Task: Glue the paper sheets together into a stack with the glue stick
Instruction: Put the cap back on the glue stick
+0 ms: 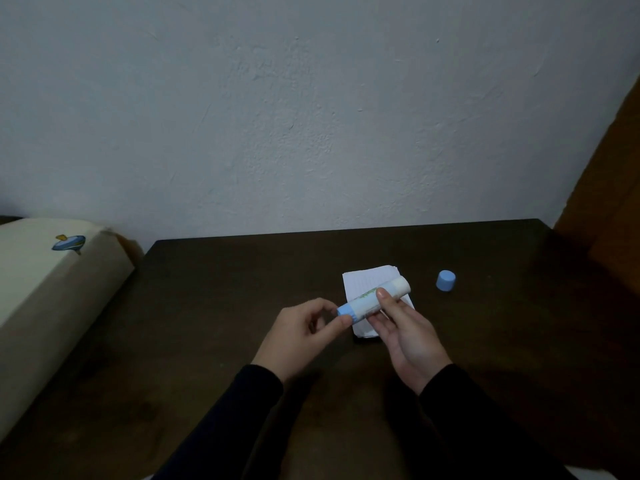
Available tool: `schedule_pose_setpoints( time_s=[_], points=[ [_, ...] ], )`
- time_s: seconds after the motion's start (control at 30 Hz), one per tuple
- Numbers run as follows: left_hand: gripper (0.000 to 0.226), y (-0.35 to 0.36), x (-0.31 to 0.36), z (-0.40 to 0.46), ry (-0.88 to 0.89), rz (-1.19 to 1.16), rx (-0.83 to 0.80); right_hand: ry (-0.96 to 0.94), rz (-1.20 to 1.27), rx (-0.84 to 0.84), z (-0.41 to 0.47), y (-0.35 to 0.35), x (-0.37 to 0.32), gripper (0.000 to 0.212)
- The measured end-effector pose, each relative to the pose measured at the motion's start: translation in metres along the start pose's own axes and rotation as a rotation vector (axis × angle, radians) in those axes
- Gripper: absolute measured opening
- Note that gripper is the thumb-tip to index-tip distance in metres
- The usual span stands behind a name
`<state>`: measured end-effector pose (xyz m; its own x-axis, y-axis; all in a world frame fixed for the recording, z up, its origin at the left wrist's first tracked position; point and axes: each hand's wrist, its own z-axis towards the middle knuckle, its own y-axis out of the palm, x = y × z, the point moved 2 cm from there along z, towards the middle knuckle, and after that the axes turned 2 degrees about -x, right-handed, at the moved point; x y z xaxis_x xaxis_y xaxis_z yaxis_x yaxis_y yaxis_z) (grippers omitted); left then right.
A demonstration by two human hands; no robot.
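Observation:
A white glue stick (372,298) with a blue twist base lies across both hands, its uncapped end pointing up and right. My left hand (304,332) pinches the blue base between thumb and fingers. My right hand (405,336) holds the tube's body from below, thumb on top. Under them a small stack of white lined paper sheets (363,278) rests on the dark wooden table (225,306), partly hidden by the tube and my right hand. The blue cap (446,280) stands on the table to the right of the paper.
A cream cushion (52,289) with a small blue print lies beside the table's left edge. A grey wall rises behind the table's far edge. A brown surface (609,202) stands at the far right.

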<state>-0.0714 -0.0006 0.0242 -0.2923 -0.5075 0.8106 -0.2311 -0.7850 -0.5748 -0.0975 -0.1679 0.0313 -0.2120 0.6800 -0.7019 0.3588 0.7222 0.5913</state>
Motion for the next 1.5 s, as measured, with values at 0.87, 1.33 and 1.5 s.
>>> schedule_pose_setpoints(
  time_s=[0.87, 1.33, 1.5],
  points=[
    [0.026, -0.001, 0.000, -0.001, 0.025, 0.012, 0.001, 0.001, 0.000, 0.013, 0.001, 0.000, -0.001, 0.010],
    [0.031, 0.001, -0.003, 0.000, 0.038, 0.018, -0.013, 0.012, -0.018, 0.020, 0.000, 0.000, 0.000, 0.011],
    [0.022, 0.001, -0.006, 0.001, 0.027, -0.012, -0.008, 0.014, -0.022, 0.021, 0.000, 0.000, 0.001, 0.011]
  ],
)
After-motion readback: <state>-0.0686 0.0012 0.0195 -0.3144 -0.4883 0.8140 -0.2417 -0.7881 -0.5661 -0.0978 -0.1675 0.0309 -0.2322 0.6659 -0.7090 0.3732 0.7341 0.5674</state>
